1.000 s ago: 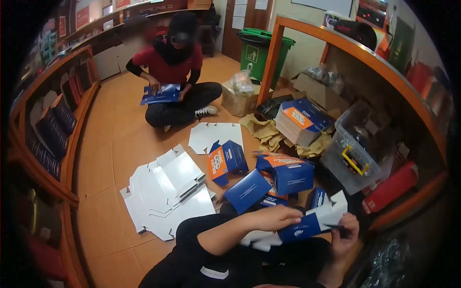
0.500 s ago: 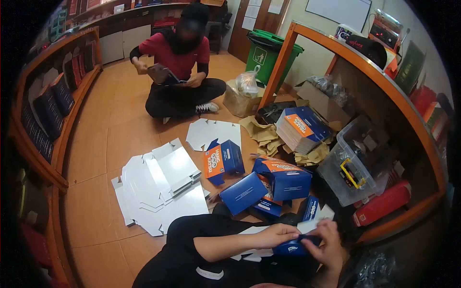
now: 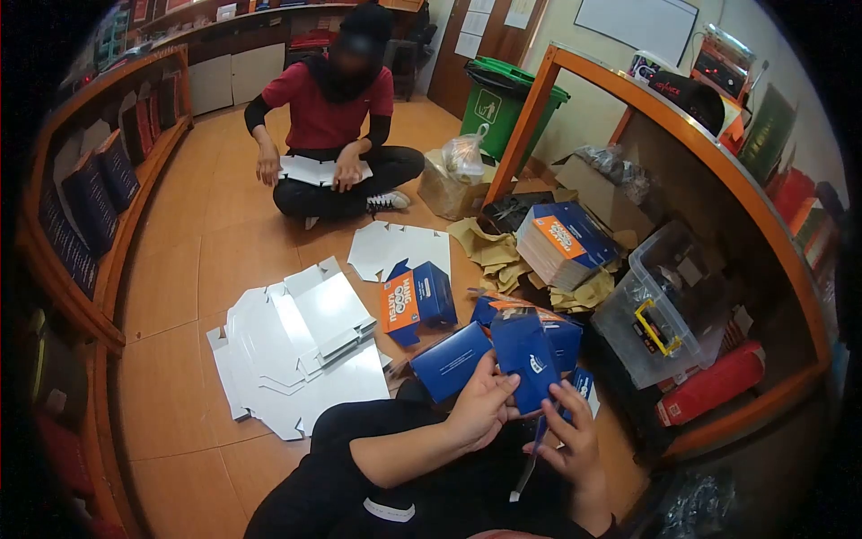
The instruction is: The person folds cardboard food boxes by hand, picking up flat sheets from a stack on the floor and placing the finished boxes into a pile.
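1. Pinching the blue carton (image 3: 525,355) in the head view, the left hand (image 3: 483,411) is gripping its lower left edge, thumb on the near side; this hold is probably bearing the weight and tipping the panel up into sight.
2. The right hand (image 3: 575,436) is meeting the carton's lower right edge with its fingertips, perhaps steadying it; its fingers are standing partly spread. A narrow strip (image 3: 537,454) is hanging beside them, and I cannot tell whether they are pinching it.
3. The left forearm (image 3: 400,454) is reaching in from the left, wrist bending upward, while the right forearm (image 3: 591,508) is rising steeply, so the palms are roughly facing each other below the carton.
4. Just beyond the left hand, a plain blue box (image 3: 452,361) is lying; farther ahead, an orange-and-blue box (image 3: 416,301) is resting. To that hand's left, white card sheets (image 3: 301,350) are lying flat and overlapping, seemingly for easy reach.
5. Ahead and right of the right hand, a clear bin (image 3: 628,346) is leaning. Well ahead of both hands, another person (image 3: 328,121) is sitting cross-legged, holding a white sheet (image 3: 316,171) low in front.
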Motion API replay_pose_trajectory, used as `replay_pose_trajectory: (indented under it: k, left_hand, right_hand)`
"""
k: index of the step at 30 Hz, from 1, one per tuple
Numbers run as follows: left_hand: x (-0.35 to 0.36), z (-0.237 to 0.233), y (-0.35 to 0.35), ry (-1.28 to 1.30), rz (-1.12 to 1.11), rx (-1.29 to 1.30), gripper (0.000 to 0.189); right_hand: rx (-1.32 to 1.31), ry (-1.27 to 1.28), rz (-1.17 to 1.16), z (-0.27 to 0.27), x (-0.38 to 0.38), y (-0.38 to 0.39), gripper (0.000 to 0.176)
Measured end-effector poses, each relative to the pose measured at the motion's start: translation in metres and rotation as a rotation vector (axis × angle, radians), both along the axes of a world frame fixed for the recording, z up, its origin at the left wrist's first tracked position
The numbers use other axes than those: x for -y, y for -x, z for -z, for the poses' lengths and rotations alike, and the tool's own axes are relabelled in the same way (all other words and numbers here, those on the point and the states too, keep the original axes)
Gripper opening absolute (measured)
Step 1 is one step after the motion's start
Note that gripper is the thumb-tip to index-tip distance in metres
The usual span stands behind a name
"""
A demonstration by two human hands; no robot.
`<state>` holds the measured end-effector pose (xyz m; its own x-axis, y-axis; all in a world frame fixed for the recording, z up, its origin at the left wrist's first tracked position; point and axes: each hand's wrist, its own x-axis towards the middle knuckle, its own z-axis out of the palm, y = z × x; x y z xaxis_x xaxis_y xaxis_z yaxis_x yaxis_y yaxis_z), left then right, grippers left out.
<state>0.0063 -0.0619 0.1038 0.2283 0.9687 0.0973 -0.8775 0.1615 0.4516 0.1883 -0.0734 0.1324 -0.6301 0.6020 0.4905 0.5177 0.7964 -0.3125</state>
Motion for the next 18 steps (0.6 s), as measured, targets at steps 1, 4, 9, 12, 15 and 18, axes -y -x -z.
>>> replay_pose_trajectory:
  k: [1,4,9,12,15,18]
  left_hand:
    - [-0.001,0.004,-0.001,-0.029,0.004,-0.108,0.044]
    - [0.005,0.02,-0.011,-0.14,-0.028,-0.37,0.05]
    - [-0.007,0.052,-0.016,-0.386,-0.081,-0.797,0.045]
    - [-0.013,0.053,-0.016,-0.461,-0.151,-0.764,0.035]
    - [-0.006,0.041,-0.016,-0.505,-0.207,-0.691,0.033]
    - [-0.003,0.033,-0.011,-0.529,-0.19,-0.663,0.035]
  right_hand:
    - [-0.085,-0.029,0.005,0.004,-0.003,0.002,0.06]
    - [-0.226,0.007,0.106,0.003,-0.005,0.008,0.057]
    - [-0.203,0.191,0.132,-0.01,-0.006,0.008,0.046]
    - [-0.147,0.217,0.079,-0.015,-0.005,0.001,0.042]
    - [-0.141,0.188,0.022,-0.019,-0.007,0.007,0.038]
    - [-0.19,0.18,-0.032,-0.017,-0.008,0.006,0.035]
